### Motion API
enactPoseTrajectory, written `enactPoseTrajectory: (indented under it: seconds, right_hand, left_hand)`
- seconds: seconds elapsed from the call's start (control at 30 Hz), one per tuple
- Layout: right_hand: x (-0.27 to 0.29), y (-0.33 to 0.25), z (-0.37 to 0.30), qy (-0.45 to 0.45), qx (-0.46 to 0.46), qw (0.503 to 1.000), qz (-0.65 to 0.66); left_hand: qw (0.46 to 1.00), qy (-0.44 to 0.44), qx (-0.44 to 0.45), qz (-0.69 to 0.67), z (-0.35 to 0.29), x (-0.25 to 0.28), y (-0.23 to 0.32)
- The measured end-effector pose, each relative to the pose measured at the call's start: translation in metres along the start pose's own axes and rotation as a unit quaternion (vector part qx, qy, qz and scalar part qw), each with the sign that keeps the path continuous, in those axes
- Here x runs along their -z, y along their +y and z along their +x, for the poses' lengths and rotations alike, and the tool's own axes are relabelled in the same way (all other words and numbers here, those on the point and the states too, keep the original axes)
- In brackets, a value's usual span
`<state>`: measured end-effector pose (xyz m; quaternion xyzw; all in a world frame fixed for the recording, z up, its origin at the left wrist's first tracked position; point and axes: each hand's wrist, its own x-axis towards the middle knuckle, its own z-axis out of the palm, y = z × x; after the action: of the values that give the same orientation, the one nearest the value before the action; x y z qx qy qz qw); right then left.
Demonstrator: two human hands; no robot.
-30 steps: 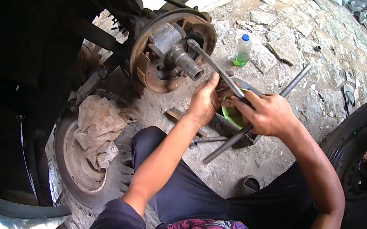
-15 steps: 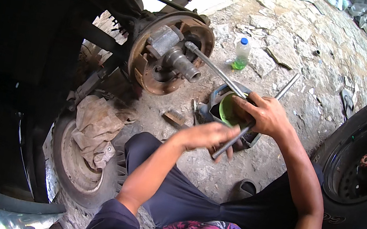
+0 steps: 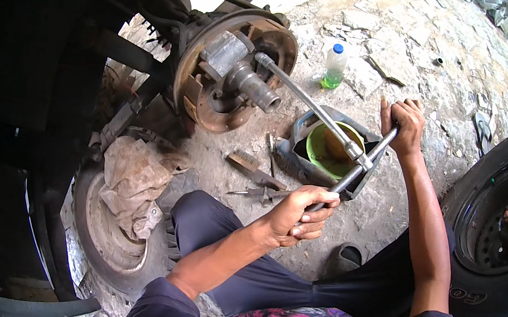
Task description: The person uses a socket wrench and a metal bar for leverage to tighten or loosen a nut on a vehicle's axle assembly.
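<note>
My left hand (image 3: pixel 301 218) is closed round the near end of the crossbar of a long T-handle socket wrench (image 3: pixel 305 99). Gripping the bar's far end is my right hand (image 3: pixel 403 127), its thumb lifted. The steel shaft slants up to the left, and its socket end meets the rusty wheel-brake assembly (image 3: pixel 224 117) beside a grey metal block (image 3: pixel 223 55); what lies inside the socket is hidden. A threaded spindle (image 3: pixel 256 87) sticks out of the assembly. Below the shaft, a green bowl (image 3: pixel 317 149) with brownish contents sits in a cut-open grey plastic container (image 3: pixel 303 130).
A blue-capped bottle (image 3: pixel 334 71) of green liquid stands on the stony ground. A brush (image 3: pixel 243 159) and hand tools lie left of the container. A tyre with a cloth (image 3: pixel 134 181) is at left, a large wheel (image 3: pixel 500 229) at right, and a sandal (image 3: pixel 482 131) beyond.
My hands have moved apart, from near the wrench's middle to the two ends of its crossbar. The bowl and the wrench's joint have come into fuller view.
</note>
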<state>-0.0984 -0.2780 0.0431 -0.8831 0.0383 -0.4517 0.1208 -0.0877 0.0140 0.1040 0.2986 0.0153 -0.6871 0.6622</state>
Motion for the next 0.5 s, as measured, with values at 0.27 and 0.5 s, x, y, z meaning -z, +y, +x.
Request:
enactPoseTrajectory:
  seconds: [0.27, 0.5]
  right_hand:
    - [-0.027, -0.011, -0.033, 0.010, -0.160, 0.985, 0.061]
    - [-0.030, -0.012, -0.040, -0.023, -0.144, 0.988, 0.043]
  left_hand:
    - [0.985, 0.016, 0.055, -0.164, 0.002, -0.033, 0.020]
    - [0.993, 0.004, -0.102, -0.053, -0.011, -0.022, -0.013]
